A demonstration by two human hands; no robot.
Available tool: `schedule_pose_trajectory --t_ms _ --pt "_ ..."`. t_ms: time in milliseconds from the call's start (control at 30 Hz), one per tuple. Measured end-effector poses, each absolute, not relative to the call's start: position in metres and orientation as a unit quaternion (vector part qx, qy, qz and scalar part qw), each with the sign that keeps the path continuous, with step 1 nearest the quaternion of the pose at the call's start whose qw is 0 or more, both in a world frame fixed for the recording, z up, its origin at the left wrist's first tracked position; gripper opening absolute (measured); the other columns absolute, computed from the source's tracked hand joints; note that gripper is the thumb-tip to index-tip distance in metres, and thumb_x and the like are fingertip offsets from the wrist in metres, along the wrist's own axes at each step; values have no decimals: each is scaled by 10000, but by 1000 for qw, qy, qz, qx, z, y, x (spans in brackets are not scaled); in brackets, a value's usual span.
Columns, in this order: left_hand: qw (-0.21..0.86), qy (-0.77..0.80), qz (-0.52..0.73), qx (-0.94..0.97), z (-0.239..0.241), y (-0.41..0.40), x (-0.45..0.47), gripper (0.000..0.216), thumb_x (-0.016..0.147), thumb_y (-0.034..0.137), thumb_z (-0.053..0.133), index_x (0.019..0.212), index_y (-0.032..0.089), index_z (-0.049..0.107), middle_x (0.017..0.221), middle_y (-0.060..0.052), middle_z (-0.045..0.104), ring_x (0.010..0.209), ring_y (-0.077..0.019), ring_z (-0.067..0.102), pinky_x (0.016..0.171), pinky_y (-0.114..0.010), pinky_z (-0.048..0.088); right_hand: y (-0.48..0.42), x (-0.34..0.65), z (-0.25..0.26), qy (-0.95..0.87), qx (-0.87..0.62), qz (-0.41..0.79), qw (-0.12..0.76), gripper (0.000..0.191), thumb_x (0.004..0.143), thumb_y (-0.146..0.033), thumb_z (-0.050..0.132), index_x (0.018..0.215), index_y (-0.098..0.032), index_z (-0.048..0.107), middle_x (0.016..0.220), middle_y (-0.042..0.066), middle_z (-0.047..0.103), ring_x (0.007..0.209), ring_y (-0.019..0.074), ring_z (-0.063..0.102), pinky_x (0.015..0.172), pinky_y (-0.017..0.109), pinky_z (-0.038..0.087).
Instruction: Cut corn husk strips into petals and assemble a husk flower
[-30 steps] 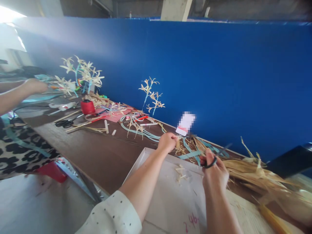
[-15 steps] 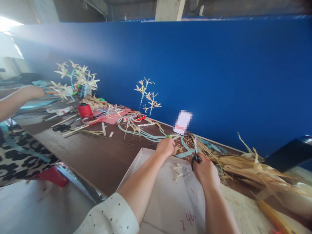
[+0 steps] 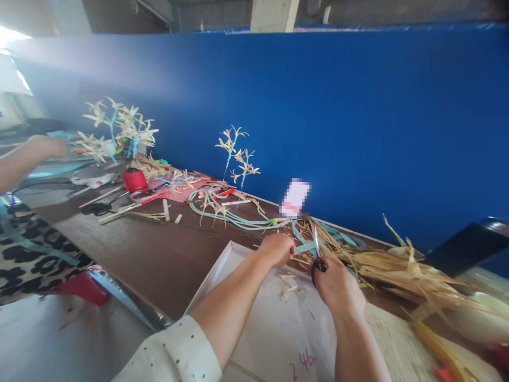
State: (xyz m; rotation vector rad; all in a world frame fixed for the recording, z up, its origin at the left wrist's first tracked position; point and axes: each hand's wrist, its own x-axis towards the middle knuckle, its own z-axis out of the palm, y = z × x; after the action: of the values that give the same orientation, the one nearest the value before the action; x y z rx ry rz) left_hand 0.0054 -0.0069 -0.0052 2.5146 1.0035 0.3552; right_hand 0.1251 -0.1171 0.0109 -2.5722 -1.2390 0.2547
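Scissors (image 3: 317, 248), black loops, slim silver blades closed and pointing away, sitting in right hand (image 3: 338, 286), fingers curling through loops. Left hand (image 3: 278, 249) fingers pressing together, pinching teal strip (image 3: 305, 247), over white tray (image 3: 222, 265) far rim, beside husk pile (image 3: 397, 265).

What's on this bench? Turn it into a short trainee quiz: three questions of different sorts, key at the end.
1. True or false: the right hand holds the small scissors with the blades pointing away from the person.
2. What colour is the spool on the table? A red, B green, C white.
3. Fill in: the pile of dried husks lies to the ___ of the left hand.
Key: 1 true; 2 A; 3 right.
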Motion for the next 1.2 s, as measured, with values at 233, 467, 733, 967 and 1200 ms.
schedule_pose_trajectory --t_ms 233,467,733,967,1200 --pt "175 301 128 929 -13 -8 17 199 702 264 562 828 241 714 888 -42 676 817 -178 603 678 -242 430 -118 129 12 -414 -891 99 160 333 738 -471 434 960 -326 634 876 82 661 819 283 599 605 325 387" --pt "193 241 82 948 -9 -8 31 190 676 202 587 803 253 719 808 -25 689 786 -182 613 664 -234 427 -118 135 10 -421 -886 97 171 338 738 -492 424 912 -316 653 820 85 660 764 274 593 578 313 373" --pt "131 221 86 962 -9 -7 45 137 698 269 589 748 200 696 763 -60 679 772 -225 612 704 -283 429 -118 133 9 -412 -885 99 194 344 726 -515 441 920 -336 663 817 77 661 736 265 583 557 312 354" --pt "196 266 140 933 -9 6 37 113 670 224 574 699 196 679 760 -34 680 733 -170 601 663 -237 422 -114 133 4 -401 -884 81 227 346 738 -484 444 979 -330 640 865 80 670 783 281 591 570 317 354" --pt "476 339 236 777 -7 22 19 142 717 274 581 752 150 640 715 -28 672 601 -111 596 576 -208 458 -94 133 -9 -380 -855 49 348 364 754 -504 468 990 -282 633 877 73 678 796 260 607 624 305 388"
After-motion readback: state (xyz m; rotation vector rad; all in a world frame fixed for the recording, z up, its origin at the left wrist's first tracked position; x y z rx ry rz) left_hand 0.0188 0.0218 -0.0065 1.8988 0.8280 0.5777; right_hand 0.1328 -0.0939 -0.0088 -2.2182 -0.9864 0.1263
